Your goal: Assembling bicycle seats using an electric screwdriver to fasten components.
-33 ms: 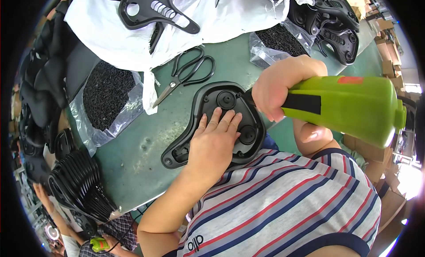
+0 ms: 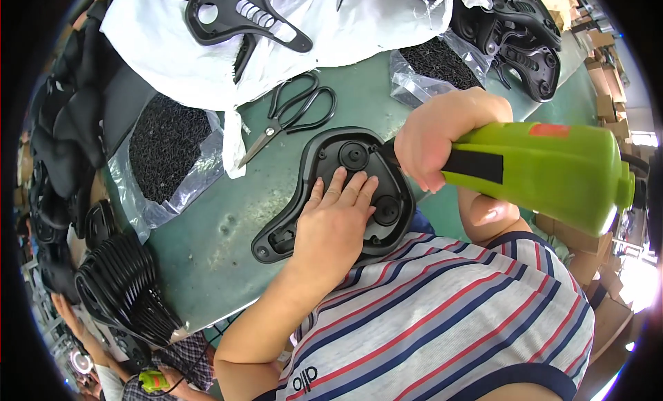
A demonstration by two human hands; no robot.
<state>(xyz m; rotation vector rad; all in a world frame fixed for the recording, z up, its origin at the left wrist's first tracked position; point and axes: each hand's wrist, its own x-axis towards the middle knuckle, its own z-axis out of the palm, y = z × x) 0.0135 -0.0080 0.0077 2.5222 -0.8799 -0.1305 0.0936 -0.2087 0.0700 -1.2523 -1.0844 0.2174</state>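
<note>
A black plastic saddle-shaped shell (image 2: 312, 194) lies on the green table with its hollow side up, showing round bosses inside. My left hand (image 2: 336, 218) lies flat on the shell, open, fingers stretched out and slightly spread. In my right hand (image 2: 435, 135) is a green electric screwdriver (image 2: 545, 169), held level over the table's near edge. Its front end points at the shell's right rim; my fingers hide the tip, so I cannot tell what it touches. Scissors (image 2: 290, 118) with black handles rest beyond the shell, blades partly spread.
Clear bags of small black screws (image 2: 166, 149) sit at the left and far right. A white sack (image 2: 166, 42) covers the back, with a flat black part (image 2: 248, 17) on it. Stacked black curved parts (image 2: 124, 283) stand at the near left. A co-worker's arm (image 2: 86, 332) shows beyond.
The green electric screwdriver's rear end has dipped very slightly, and my right hand has shifted a little with it. My left hand and the shell have not moved.
</note>
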